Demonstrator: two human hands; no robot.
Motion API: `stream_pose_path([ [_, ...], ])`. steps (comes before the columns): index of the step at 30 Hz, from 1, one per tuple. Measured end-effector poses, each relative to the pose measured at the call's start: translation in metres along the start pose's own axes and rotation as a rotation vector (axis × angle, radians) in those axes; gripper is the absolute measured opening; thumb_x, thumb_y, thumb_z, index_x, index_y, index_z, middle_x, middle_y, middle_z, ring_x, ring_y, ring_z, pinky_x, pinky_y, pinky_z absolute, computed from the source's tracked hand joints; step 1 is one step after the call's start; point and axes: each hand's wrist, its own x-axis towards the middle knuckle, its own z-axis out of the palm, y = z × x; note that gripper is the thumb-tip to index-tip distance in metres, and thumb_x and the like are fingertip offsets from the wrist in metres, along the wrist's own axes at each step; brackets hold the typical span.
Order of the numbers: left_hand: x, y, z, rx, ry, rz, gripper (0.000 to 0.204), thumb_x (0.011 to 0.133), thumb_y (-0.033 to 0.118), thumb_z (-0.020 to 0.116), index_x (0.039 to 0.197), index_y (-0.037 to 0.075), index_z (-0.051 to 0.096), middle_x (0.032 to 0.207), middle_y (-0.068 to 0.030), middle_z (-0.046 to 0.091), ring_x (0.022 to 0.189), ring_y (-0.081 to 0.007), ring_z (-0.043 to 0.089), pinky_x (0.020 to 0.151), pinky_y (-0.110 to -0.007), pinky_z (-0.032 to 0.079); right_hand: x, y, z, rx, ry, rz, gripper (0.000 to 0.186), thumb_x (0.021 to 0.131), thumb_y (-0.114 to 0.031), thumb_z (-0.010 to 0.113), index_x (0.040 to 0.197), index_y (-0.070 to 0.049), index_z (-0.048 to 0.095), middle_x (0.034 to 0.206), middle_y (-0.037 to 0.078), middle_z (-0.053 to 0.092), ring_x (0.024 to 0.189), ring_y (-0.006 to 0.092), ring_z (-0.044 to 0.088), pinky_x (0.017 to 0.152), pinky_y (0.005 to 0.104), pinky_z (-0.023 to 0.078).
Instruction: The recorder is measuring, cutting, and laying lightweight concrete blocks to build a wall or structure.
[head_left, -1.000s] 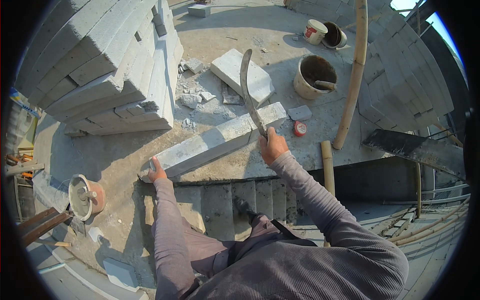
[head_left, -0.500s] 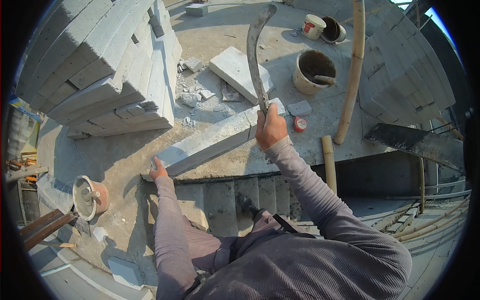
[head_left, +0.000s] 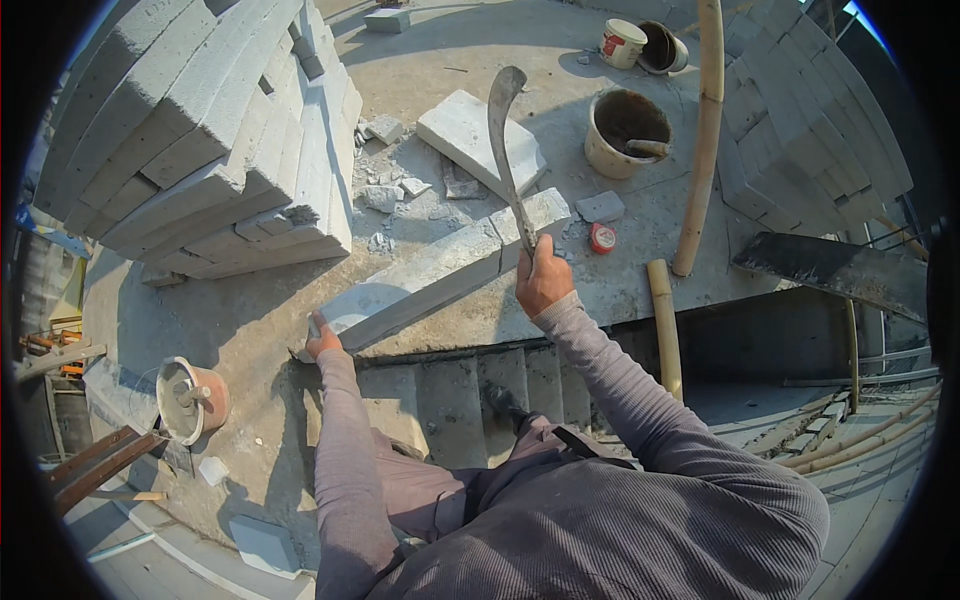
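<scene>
My right hand (head_left: 546, 283) is closed round the lower end of a curved machete (head_left: 503, 140), its long metal blade rising and its tip bending to the right. The blade crosses in front of a long pale concrete block (head_left: 400, 285), which lies at a slant along the ledge above the steps. A cut line shows across the block left of the blade. My left hand (head_left: 322, 338) grips the block's near left end, thumb on top. Whether the blade touches the block I cannot tell.
Block stacks (head_left: 250, 180) rise at left and right. Beyond the block lie a broad slab (head_left: 480, 140), rubble, a red tape measure (head_left: 602, 238) and a mortar bucket (head_left: 612, 155). Bamboo poles (head_left: 700, 150) stand at right. Steps (head_left: 450, 400) drop below me; another bucket (head_left: 205, 400) is left.
The machete has come down toward the block, its tip lower and farther left. My right hand has dropped slightly. My left hand keeps its grip on the block's end.
</scene>
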Motion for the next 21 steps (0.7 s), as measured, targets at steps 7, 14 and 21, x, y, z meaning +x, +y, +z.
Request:
stream_pose_path([
  [7, 0.006, -0.009, 0.005, -0.156, -0.002, 0.053, 0.072, 0.087, 0.06, 0.064, 0.104, -0.01, 0.068, 0.097, -0.0196, 0.071, 0.086, -0.028, 0.07, 0.074, -0.038, 0.054, 0.008, 0.005, -0.005, -0.141, -0.217, 0.083, 0.029, 0.094, -0.022, 0.056, 0.101, 0.001, 0.041, 0.084, 0.035, 0.063, 0.086, 0.0529, 0.062, 0.079, 0.0578, 0.049],
  [14, 0.005, -0.008, 0.004, -0.004, 0.044, 0.096, 0.068, 0.089, 0.056, 0.064, 0.106, -0.01, 0.068, 0.095, -0.0168, 0.072, 0.085, -0.0266, 0.07, 0.075, -0.037, 0.054, 0.008, 0.014, 0.012, -0.135, -0.074, 0.04, 0.029, 0.093, -0.021, 0.056, 0.101, 0.002, 0.04, 0.075, 0.033, 0.062, 0.077, 0.0523, 0.062, 0.069, 0.0576, 0.05],
  [21, 0.007, -0.009, 0.002, -0.159, -0.057, 0.054, 0.063, 0.091, 0.054, 0.063, 0.103, -0.007, 0.07, 0.094, -0.0145, 0.073, 0.083, -0.0242, 0.07, 0.075, -0.036, 0.054, 0.022, 0.041, 0.005, -0.132, -0.166, -0.015, 0.035, 0.09, -0.026, 0.06, 0.104, 0.002, 0.045, 0.079, 0.03, 0.065, 0.079, 0.0514, 0.063, 0.073, 0.0545, 0.051],
])
